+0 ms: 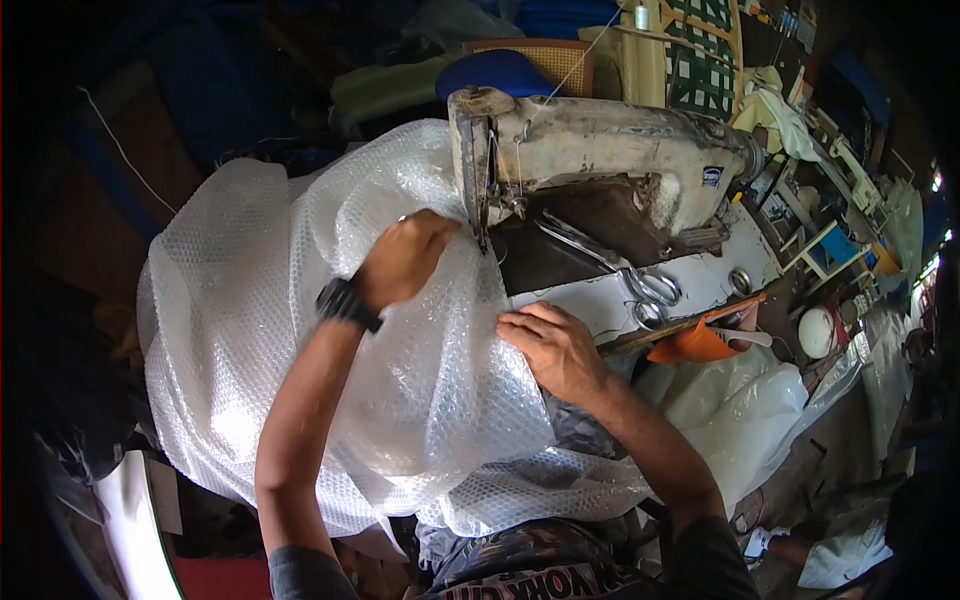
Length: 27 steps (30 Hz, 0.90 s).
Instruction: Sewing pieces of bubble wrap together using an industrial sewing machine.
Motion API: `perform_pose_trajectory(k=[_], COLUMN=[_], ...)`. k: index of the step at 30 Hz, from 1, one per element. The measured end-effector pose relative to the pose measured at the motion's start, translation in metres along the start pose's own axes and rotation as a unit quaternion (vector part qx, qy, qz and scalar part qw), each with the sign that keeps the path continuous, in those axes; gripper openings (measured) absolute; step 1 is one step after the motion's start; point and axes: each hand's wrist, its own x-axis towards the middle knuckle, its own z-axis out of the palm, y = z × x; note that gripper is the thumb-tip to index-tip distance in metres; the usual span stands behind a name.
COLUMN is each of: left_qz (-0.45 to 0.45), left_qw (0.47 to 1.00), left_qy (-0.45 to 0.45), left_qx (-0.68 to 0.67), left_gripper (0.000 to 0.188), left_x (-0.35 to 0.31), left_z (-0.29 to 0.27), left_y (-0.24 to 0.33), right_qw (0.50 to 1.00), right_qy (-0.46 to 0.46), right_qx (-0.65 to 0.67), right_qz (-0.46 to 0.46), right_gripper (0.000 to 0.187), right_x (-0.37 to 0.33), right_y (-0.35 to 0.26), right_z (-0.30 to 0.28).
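Observation:
A big sheet of clear bubble wrap (250,330) is bunched over the table and my lap. My left hand (405,258), with a black watch on the wrist, is closed on a fold of it just left of the needle of a worn cream sewing machine (600,150). My right hand (550,345) lies flat on the wrap's right edge, in front of the needle, pressing it onto the machine bed.
Metal scissors (640,285) lie on the machine bed to the right. An orange-handled tool (700,340) and a wooden stick sit at the table's front right. White plastic bags (740,400) hang below. Cluttered shelves fill the right side; a thread spool (641,15) stands behind.

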Motion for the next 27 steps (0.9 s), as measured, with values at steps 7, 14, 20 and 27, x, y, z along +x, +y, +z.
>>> perform_pose_trajectory(k=[7,14,20,27], left_qz=[0.085,0.043,0.095,0.117], left_qw=[0.993,0.991,0.983,0.969], left_qy=[-0.079,-0.077,-0.013,0.023], left_qx=[0.020,0.101,0.159,0.218], left_gripper=[0.026,0.031,0.029,0.023], left_x=[0.050,0.047,0.048,0.057], left_z=[0.043,0.033,0.038,0.043], left_y=[-0.057,-0.039,-0.044,-0.058], right_qw=[0.999,0.997,0.997,0.996], right_qy=[-0.036,-0.071,-0.079,-0.086], right_qx=[0.029,0.009,0.002,0.014], right_qz=[0.020,0.004,0.004,0.015], right_gripper=[0.030,0.032,0.034,0.031], right_x=[0.004,0.006,0.009,0.020], right_y=[0.004,0.001,0.006,0.017], right_z=[-0.006,-0.014,-0.012,-0.009])
